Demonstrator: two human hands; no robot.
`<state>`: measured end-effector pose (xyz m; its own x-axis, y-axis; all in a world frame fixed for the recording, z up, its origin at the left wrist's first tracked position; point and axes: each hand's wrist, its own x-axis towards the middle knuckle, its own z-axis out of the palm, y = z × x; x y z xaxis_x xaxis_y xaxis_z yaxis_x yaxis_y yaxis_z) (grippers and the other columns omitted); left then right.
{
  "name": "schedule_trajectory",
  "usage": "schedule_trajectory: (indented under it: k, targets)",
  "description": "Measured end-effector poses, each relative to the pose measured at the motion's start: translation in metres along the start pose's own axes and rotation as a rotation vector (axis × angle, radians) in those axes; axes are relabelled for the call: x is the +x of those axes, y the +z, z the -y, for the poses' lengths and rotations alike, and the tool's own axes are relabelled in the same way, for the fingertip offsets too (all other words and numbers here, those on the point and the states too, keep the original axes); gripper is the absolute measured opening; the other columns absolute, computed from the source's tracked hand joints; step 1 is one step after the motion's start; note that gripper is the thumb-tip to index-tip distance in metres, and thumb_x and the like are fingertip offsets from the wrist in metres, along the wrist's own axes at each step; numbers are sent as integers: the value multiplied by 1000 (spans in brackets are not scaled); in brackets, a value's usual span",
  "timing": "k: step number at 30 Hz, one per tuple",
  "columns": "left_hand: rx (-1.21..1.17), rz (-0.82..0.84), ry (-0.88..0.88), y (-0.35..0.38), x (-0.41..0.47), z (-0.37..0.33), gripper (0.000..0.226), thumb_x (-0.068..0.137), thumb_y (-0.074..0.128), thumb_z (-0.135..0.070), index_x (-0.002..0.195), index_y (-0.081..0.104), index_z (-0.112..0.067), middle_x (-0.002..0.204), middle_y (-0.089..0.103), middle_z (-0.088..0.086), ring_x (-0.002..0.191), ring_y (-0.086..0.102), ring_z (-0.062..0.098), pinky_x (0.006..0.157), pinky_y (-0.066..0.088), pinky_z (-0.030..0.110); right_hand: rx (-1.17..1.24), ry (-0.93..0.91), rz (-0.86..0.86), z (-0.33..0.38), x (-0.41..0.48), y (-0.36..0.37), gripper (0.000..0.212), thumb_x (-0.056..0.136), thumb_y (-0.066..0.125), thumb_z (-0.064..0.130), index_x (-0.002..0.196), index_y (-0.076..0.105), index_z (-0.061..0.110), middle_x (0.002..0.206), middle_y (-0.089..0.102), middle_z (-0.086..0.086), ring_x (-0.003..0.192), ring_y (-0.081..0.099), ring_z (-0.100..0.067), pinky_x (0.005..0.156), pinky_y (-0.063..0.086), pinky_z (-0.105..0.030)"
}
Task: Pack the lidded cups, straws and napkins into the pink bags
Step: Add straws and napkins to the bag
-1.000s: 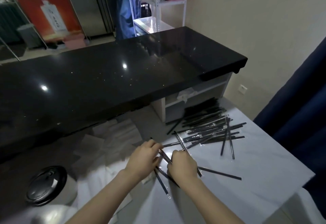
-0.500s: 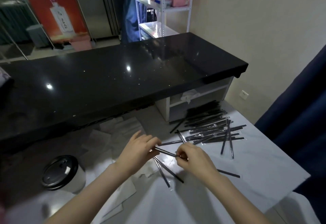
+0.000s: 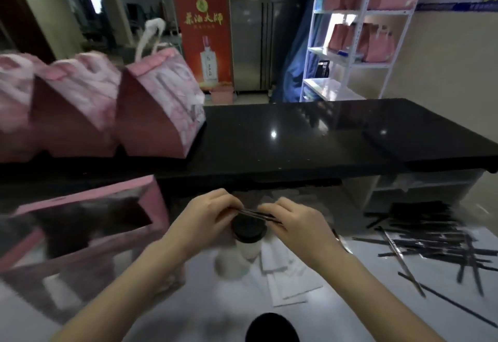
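My left hand [image 3: 207,216] and my right hand [image 3: 297,221] pinch the two ends of a small bundle of wrapped black straws [image 3: 256,213], held level in the air. Just under the bundle stands a white cup with a black lid [image 3: 249,234]. An open pink bag [image 3: 89,220] stands on the white table at my left, its mouth facing me. A heap of wrapped straws [image 3: 428,239] lies at the right. White napkins [image 3: 288,274] lie flat near the cup. A second black lid [image 3: 272,327] shows at the bottom edge.
Three closed pink bags [image 3: 151,110] stand in a row on the raised black counter [image 3: 310,137]. More pink bags fill a white shelf [image 3: 361,18] at the back right. The view is motion-blurred.
Both hands have lifted the straws off the table and carried them left, over the lidded cup. My view has swung left and up, bringing the pink bags into sight.
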<state>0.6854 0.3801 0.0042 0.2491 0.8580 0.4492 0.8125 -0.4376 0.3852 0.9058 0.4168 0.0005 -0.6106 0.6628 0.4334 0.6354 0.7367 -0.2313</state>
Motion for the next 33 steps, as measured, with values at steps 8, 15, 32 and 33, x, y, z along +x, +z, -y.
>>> schedule_trajectory:
  k: [8, 15, 32, 33]
  targets:
    - [5, -259, -165, -137, -104, 64, 18, 83, 72, -5, 97, 71, -16, 91, 67, -8, 85, 64, 5, 77, 54, 28, -109, -285, -136, 157, 96, 37, 14, 84, 66, 17, 97, 71, 15, 88, 68, -1, 79, 61, -23, 66, 52, -36]
    - [-24, -357, -458, -191, -179, 134, 70, 75, 81, -21, 135, 47, -34, 117, 60, -14, 109, 55, 5, 95, 47, 30, 35, -202, -57, 217, 145, 62, 16, 88, 64, 14, 103, 69, 15, 95, 65, 1, 88, 59, -21, 72, 52, -37]
    - [87, 44, -504, -183, -230, 184, 70, 75, 42, -82, 135, 38, -45, 158, 10, -24, 141, -9, -9, 120, 12, 37, -260, -83, 490, 239, 162, 118, 22, 86, 58, 14, 104, 64, 23, 106, 64, 1, 100, 57, -22, 74, 45, -32]
    - [83, 43, -507, -184, -230, 182, 71, 75, 42, -82, 135, 38, -45, 158, 10, -24, 141, -9, -9, 120, 13, 37, -252, -109, 499, 239, 162, 119, 22, 86, 60, 16, 107, 65, 23, 107, 64, 1, 101, 57, -22, 77, 46, -33]
